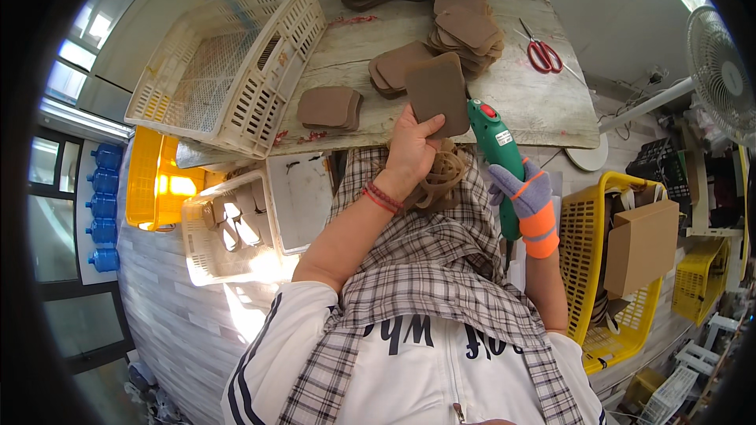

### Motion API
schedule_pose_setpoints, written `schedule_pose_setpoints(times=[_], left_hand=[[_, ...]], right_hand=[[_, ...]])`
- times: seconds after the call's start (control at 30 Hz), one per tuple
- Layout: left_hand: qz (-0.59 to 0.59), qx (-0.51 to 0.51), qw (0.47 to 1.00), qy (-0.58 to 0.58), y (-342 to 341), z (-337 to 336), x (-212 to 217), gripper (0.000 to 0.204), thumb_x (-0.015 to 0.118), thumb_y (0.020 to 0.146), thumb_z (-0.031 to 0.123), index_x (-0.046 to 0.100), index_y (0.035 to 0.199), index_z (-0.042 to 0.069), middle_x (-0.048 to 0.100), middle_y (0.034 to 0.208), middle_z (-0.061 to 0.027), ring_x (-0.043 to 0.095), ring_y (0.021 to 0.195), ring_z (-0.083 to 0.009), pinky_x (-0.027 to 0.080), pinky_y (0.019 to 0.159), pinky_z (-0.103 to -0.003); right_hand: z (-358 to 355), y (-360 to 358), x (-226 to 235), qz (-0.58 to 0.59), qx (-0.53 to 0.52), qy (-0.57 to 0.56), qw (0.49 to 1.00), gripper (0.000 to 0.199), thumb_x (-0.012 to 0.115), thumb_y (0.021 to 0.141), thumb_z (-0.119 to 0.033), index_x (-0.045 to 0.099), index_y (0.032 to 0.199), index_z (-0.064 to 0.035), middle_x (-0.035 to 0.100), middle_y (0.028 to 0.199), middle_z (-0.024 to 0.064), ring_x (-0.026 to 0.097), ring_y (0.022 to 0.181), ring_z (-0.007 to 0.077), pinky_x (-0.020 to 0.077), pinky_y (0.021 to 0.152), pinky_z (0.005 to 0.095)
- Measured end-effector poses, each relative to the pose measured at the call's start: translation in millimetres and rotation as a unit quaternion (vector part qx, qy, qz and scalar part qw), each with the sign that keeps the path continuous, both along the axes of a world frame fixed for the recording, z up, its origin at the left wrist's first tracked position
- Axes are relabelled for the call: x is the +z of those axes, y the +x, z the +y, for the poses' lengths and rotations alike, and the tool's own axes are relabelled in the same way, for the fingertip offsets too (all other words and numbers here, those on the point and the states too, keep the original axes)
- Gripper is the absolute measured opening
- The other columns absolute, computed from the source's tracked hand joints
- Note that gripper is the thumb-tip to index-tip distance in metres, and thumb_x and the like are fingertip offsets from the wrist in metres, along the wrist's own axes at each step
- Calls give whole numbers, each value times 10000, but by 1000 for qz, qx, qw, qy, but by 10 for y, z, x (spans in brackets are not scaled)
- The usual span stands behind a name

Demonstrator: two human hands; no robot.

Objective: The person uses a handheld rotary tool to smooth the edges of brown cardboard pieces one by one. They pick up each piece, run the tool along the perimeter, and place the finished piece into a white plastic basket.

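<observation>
My bare left hand grips a flat brown sheet with rounded corners, thumb on top, held up over the table's near edge. In my right hand, covered by a grey and orange glove, is a green handheld power tool with a red button. Its upper end is beside the sheet's right edge; I cannot tell whether they touch. Curled brown strips lie in my lap on the checked apron. Just beyond the held sheet, similar brown pieces lie stacked, and a smaller stack sits to the left.
More brown stacks stand farther back on the worn table. Red-handled scissors lie at right. A white crate rests at the table's left. A yellow basket stands right of me, and a fan beyond it.
</observation>
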State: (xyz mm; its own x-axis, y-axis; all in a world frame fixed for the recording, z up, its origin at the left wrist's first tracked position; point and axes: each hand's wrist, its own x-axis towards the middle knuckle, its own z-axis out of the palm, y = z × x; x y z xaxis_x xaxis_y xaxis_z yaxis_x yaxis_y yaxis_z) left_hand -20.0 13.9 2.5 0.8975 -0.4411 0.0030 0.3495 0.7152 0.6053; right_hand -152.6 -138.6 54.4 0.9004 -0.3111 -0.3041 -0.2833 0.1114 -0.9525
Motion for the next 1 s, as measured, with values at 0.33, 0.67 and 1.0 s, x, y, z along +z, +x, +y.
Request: schedule_pose_setpoints(times=[0.33, 0.67, 1.0], left_hand=[[-27, -63, 993, 98, -70, 174, -151, 371, 500, 845, -109, 479, 1195, 12, 588, 1146, -92, 597, 1017, -182, 503, 902, -326], [-167, -150, 925, 305, 170, 666, 124, 470, 525, 806, -87, 459, 1266, -20, 579, 1161, -60, 553, 1032, -117, 449, 911, -262], [-204, -245, 861, 397, 159, 811, 240, 458, 553, 777, -76, 525, 1230, -11, 601, 1091, -32, 554, 986, -105, 447, 885, -253]], right_hand=[[-80, -41, 67, 10, -5, -25, 1000, 349, 752, 773, -175, 572, 1003, 17, 602, 690, 30, 562, 533, 84, 447, 474, 211], [-212, -250, 121, 53, 86, -51, 994, 411, 772, 755, -173, 567, 1046, 32, 610, 717, 33, 553, 557, 69, 451, 488, 202], [-87, -224, 17, 53, 112, -67, 990, 434, 779, 743, -206, 581, 1047, 32, 617, 726, 32, 553, 577, 61, 451, 516, 204]])
